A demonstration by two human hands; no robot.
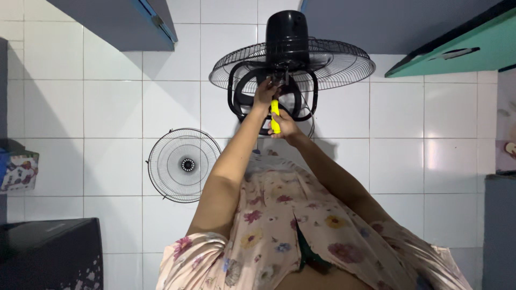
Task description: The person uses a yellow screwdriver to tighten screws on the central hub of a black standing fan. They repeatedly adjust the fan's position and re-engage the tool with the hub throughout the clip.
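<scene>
Both arms reached straight ahead over the lap of a floral-print garment (279, 215) to a black electric fan (290, 59) that sat on the white tiled floor (113, 107). The left hand (264, 92) was raised against the fan's underside, where the black motor housing (287, 32) met the rear wire grille (338, 67); its fingers were curled in against that spot, but whether they pinched anything small there could not be told. The right hand (285, 126), just below and slightly right of the left one, was closed around the handle of a yellow screwdriver (275, 115). The handle ran up out of the fist toward the left hand, and its tip was lost in the dark parts of the fan beside the left fingers, so the exact point of contact stayed hidden. Around both hands curved the black hoop-shaped base (242, 88) of the fan, one loop passing left of the left wrist and another right of the right hand.

Well off to the left of the left forearm lay a detached round wire fan guard (184, 165), flat on the tiles and clear of everything else. Farther left of that guard a patterned box (19, 172) stood at the frame's edge, and a dark cabinet (48, 252) filled the corner nearer the person. Beyond the right hand, far to the right, a green-edged door (462, 45) crossed the upper corner.
</scene>
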